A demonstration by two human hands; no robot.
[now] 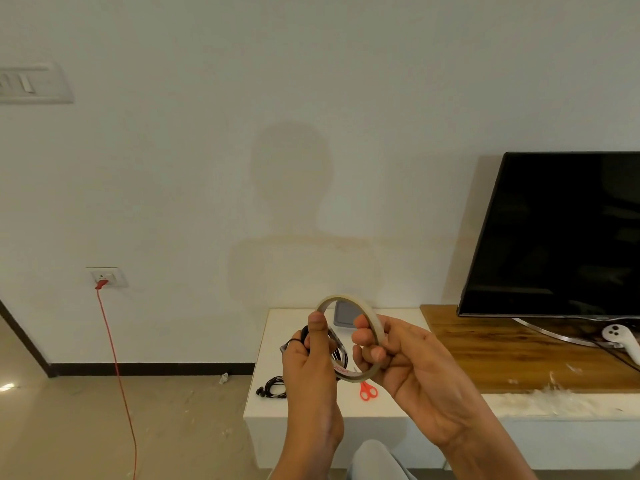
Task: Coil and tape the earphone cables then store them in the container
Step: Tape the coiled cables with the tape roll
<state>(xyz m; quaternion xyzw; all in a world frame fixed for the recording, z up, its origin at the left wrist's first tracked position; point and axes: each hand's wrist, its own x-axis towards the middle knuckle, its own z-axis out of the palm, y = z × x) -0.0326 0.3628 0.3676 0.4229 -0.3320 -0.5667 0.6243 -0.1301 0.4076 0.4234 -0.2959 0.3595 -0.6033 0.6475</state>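
My left hand (311, 362) grips a coiled black earphone cable (337, 351), thumb pointing up, just above the white cabinet top. My right hand (388, 355) holds a thin beige tape roll (370, 313) upright, its ring touching the coil. A strip of tape seems to run from the roll onto the coil. A second black earphone bundle (272, 390) lies on the cabinet's front left. Behind the roll, a grey container (343, 313) sits partly hidden near the wall.
Red scissors (367, 390) lie on the white cabinet top (277, 327) under my hands. To the right, a wooden shelf (491, 358) carries a television (561, 233) and a white controller (623, 341). A red cable (116, 368) hangs from a wall socket at left.
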